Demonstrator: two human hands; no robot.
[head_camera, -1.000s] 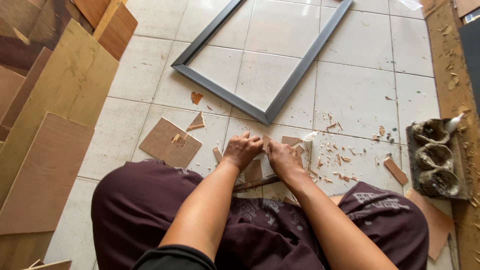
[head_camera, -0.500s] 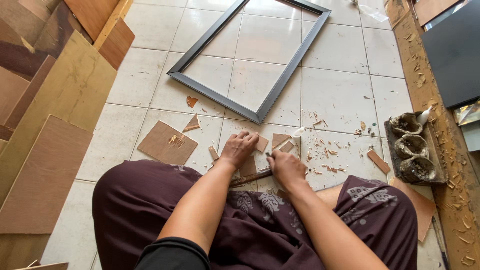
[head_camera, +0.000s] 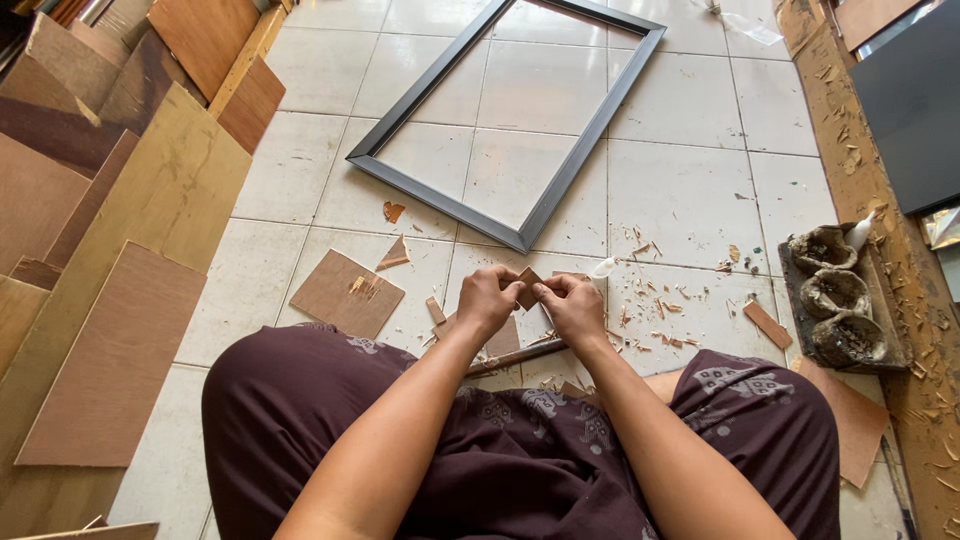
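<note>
I sit cross-legged on the white tiled floor (head_camera: 690, 190), and both my hands meet just above my lap. My left hand (head_camera: 488, 300) and my right hand (head_camera: 574, 306) pinch the same small brown piece of veneer (head_camera: 528, 287) between fingertips and thumbs, so each grip is clenched on that one chip, held up off the floor between the two hands. The chip stands tilted, a corner pointing up.

Below my hands a thin wooden stick (head_camera: 518, 356) lies across the tiles by my knees, and a larger flat offcut (head_camera: 500, 340) lies partly under it. To my left a square plywood scrap (head_camera: 345, 293) rests flat on the floor, with a small triangular shard (head_camera: 394, 256) just beyond it. Wood shavings (head_camera: 665, 300) are scattered on the tiles to my right. Further out a dark rectangular frame (head_camera: 560, 190) lies flat on the floor, tilted to my view. Large plywood sheets (head_camera: 130, 230) are stacked along my left. At my right a tray with three crusted bowls (head_camera: 838, 298) sits by a wooden beam (head_camera: 900, 300).
</note>
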